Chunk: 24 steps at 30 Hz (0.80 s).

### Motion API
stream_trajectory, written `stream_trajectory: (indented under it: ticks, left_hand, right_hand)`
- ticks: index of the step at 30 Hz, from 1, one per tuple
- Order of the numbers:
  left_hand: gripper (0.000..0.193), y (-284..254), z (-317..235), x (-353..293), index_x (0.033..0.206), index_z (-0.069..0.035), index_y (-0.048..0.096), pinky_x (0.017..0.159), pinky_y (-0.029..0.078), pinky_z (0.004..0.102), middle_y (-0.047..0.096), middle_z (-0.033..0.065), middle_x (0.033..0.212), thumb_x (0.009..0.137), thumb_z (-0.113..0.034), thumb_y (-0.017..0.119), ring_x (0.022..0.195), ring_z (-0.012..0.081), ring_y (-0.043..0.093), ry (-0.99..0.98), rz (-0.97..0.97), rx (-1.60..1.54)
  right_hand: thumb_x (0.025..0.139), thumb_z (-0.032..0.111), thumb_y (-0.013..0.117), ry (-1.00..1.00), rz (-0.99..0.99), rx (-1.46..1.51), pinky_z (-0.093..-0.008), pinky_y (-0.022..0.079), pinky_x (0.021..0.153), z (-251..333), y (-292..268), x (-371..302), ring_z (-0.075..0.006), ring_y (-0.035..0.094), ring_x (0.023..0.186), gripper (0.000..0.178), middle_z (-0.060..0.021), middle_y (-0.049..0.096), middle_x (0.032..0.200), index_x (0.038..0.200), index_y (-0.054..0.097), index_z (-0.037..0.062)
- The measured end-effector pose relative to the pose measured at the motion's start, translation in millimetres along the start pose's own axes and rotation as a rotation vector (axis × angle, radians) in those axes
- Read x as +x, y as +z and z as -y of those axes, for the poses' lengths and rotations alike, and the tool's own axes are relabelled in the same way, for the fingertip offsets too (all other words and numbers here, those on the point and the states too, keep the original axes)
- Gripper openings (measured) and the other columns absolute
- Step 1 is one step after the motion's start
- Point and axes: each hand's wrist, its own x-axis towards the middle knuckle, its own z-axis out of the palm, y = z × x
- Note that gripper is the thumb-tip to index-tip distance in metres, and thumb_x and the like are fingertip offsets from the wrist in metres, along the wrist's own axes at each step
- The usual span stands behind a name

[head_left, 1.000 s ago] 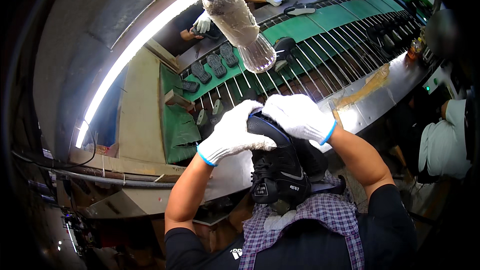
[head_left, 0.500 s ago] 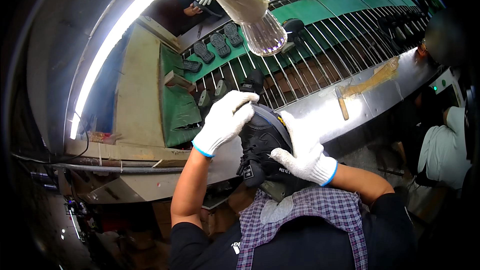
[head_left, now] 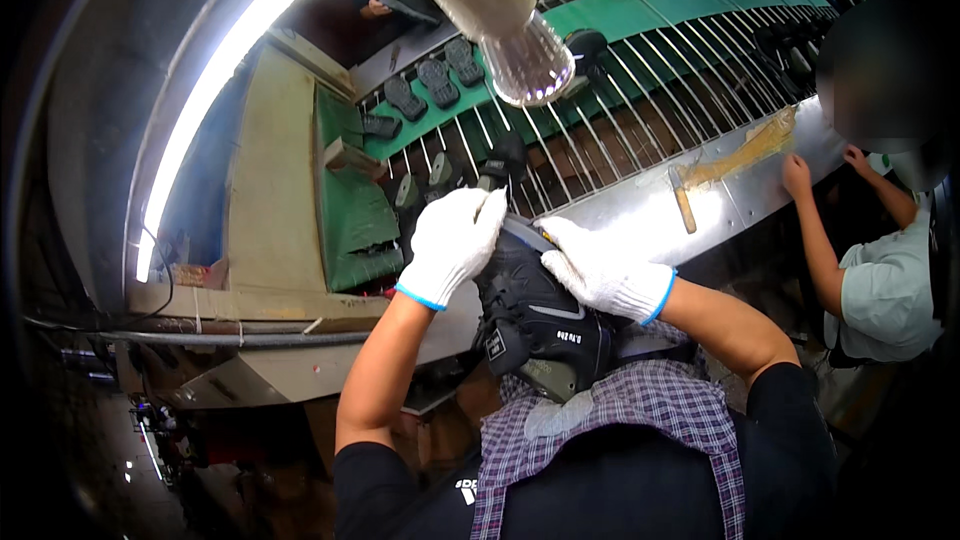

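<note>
A black shoe [head_left: 535, 315] rests against my plaid apron, its toe pointing away from me and its heel, with a green block in it, toward me. Along the toe edge runs a grey sole strip [head_left: 526, 233]. My left hand [head_left: 452, 248], in a white knit glove, is closed at the toe, fingers pressed together on the strip's left end. Gloved the same way, my right hand [head_left: 608, 275] grips the right edge of the toe, thumb and fingers around the strip. The gloves hide parts of the toe and the strip.
Ahead runs a rod conveyor [head_left: 640, 90] carrying dark soles [head_left: 438, 83] and shoes. A ribbed nozzle [head_left: 530, 70] hangs above it. A wooden-handled tool [head_left: 683, 205] lies on the metal ledge. A co-worker [head_left: 885, 280] sits at right; other gloved hands work across the conveyor.
My right hand has slid forward from the shoe's side to the toe, baring the side panel. My left fingers have drawn together. The co-worker at right has leaned in toward the ledge.
</note>
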Motion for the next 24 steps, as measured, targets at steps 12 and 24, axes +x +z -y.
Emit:
stream_trajectory:
  ticks: [12, 24]
  left_hand:
    - [0.033, -1, 1, -6, 0.104, -0.002, 0.077, 0.08, 0.056, 0.0407, 0.075, 0.0184, 0.096, 0.103, -0.032, 0.065, 0.09, 0.0364, 0.073, 0.005, -0.056, -0.01]
    - [0.028, -7, -5, -7, 0.096, -0.007, 0.079, 0.074, 0.056, 0.0432, 0.073, 0.0165, 0.088, 0.101, -0.032, 0.068, 0.082, 0.0365, 0.072, 0.097, -0.137, -0.053]
  right_hand:
    - [0.087, 0.009, 0.06, 0.057, 0.249, 0.01, -0.0494, 0.058, 0.088, 15, -42, -26, -0.0442, 0.071, 0.099, 0.072, -0.0276, 0.068, 0.118, 0.155, 0.04, 0.0016]
    - [0.085, 0.003, 0.05, -0.174, 0.083, 0.063, -0.0469, 0.053, 0.107, -29, -28, -16, -0.0451, 0.066, 0.12, 0.07, -0.0319, 0.063, 0.134, 0.155, 0.044, -0.0014]
